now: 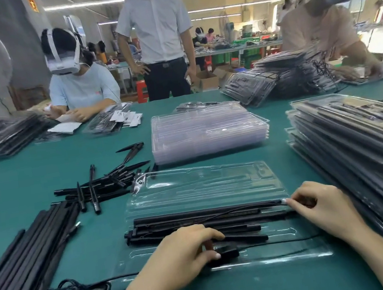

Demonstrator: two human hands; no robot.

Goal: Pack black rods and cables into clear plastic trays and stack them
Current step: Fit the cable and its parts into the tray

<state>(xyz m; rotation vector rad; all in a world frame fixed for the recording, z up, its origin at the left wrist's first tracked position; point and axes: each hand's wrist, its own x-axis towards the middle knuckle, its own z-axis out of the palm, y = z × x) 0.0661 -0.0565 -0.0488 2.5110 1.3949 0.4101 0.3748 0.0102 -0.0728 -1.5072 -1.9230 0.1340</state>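
Observation:
An open clear plastic tray lies on the green table in front of me, its near half holding several black rods side by side. My left hand pinches a small black block on a thin cable over the tray's near channel. My right hand presses its fingertips on the cable at the right end of the rods. The cable's coiled end trails off the tray to the left.
Loose long rods and short black spikes lie at the left. A stack of empty clear trays stands behind, and packed trays pile up at the right. Three other people work or stand across the table.

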